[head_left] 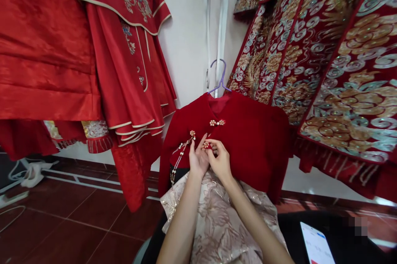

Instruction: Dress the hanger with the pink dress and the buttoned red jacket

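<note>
A dark red velvet jacket [248, 140] hangs on a purple hanger [222, 76] in front of me. My right hand [221, 158] pinches a small red and gold beaded flower fastener [206, 145] at the jacket's lower front. Beneath that piece lies my left hand [200, 160], palm turned up, its thumb and fingers apart. Beside the left thumb sits a beaded flower ornament [192, 134] with a pearl tassel [177, 160] dangling from it. Higher up, a second beaded flower clasp [217, 122] joins the neckline. Patterned pale pink fabric [221, 214] spreads under my forearms.
Plain red garments [130, 61] hang on the left, and heavily embroidered red and gold ones [350, 70] on the right. A white metal rack [83, 181] runs low above the tiled floor [83, 218]. A lit phone [316, 243] lies at the lower right.
</note>
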Motion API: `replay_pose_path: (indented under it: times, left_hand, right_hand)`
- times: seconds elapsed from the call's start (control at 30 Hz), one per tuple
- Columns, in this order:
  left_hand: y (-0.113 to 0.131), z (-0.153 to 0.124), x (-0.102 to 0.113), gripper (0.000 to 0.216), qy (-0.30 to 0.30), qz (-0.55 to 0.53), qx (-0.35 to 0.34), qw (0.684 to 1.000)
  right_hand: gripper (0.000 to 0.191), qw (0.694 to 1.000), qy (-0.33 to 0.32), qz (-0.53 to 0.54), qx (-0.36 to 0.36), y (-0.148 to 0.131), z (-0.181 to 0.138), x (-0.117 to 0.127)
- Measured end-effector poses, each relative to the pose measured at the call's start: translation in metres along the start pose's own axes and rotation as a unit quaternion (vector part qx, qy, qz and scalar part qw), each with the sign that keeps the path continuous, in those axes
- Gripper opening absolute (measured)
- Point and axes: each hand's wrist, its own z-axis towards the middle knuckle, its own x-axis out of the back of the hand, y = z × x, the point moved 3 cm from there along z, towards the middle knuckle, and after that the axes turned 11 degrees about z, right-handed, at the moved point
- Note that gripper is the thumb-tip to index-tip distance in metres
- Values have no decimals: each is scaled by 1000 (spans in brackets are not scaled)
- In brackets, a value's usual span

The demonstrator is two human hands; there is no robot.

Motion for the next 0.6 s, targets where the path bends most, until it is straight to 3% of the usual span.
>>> replay_pose_path:
  times: [0.17,0.3,0.5,0.6]
  left_hand:
    - [17,17,-12,45,0,27,8,1000]
    - [37,12,-13,41,23,122,25,992]
    - [57,-15,1,21,211,203,-44,955]
    - [61,-18,4,15,248,206,-108,940]
  right_hand:
    - [25,999,-7,42,-27,2,-6,8]
    - [24,997,-14,73,-5,-3,-10,7]
    - [28,997,-28,70,31,-15,-13,8]
    - [26,997,-57,51,26,-18,-10,7]
